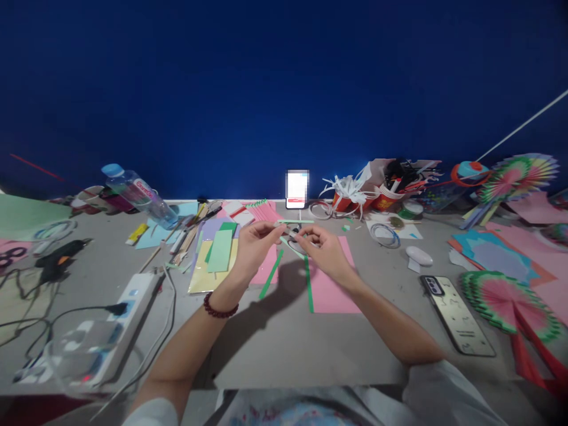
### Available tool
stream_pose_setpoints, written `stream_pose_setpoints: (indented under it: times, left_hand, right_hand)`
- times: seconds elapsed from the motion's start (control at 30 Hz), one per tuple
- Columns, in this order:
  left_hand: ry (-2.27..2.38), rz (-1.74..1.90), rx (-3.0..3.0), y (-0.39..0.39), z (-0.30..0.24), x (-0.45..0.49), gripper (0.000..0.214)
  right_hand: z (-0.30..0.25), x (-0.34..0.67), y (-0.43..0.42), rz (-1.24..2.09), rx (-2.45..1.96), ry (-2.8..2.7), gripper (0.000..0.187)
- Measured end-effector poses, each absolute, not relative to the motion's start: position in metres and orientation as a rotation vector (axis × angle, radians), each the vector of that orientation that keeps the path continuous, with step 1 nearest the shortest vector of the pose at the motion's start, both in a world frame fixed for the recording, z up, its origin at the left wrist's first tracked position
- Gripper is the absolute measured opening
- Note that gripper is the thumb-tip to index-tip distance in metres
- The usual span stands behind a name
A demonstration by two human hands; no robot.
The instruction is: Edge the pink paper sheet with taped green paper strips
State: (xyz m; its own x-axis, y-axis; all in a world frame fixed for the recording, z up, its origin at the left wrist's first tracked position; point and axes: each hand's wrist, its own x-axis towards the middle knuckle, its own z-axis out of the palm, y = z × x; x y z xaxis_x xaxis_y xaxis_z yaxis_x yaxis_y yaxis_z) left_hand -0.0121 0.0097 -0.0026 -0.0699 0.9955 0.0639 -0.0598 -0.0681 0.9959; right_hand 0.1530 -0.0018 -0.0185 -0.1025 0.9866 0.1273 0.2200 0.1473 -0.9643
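Observation:
Both hands are raised above the middle of the table, fingertips close together. My left hand [257, 248], with a dark red bead bracelet [220, 306] at its wrist, pinches one end of a small thin pale strip [290, 230]. At the strip's other end, the thumb and fingers of my right hand [327, 251] are closed. What the strip is made of is too small to tell. Below my right hand lies a pink paper sheet [335, 290] with a green band along its left edge. A loose green paper strip [271, 275] rests between the hands, beside another pink sheet [265, 271].
Left are stacked coloured papers [202, 278], a power strip [126, 319] with cables, a glue gun [62, 260] and a tilted bottle [146, 195]. At right lie a phone [459, 319], paper fans [510, 302] and red cups [386, 198]. A lit screen [297, 189] stands behind.

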Motion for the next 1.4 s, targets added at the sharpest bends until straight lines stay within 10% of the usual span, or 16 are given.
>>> stream_pose_setpoints:
  times: [1.4]
  left_hand:
    - [1.15, 1.295, 1.207, 0.006, -0.009, -0.007, 0.023]
  right_hand:
    - [-0.016, 0.153, -0.002, 1.05, -1.183, -1.507, 0.02]
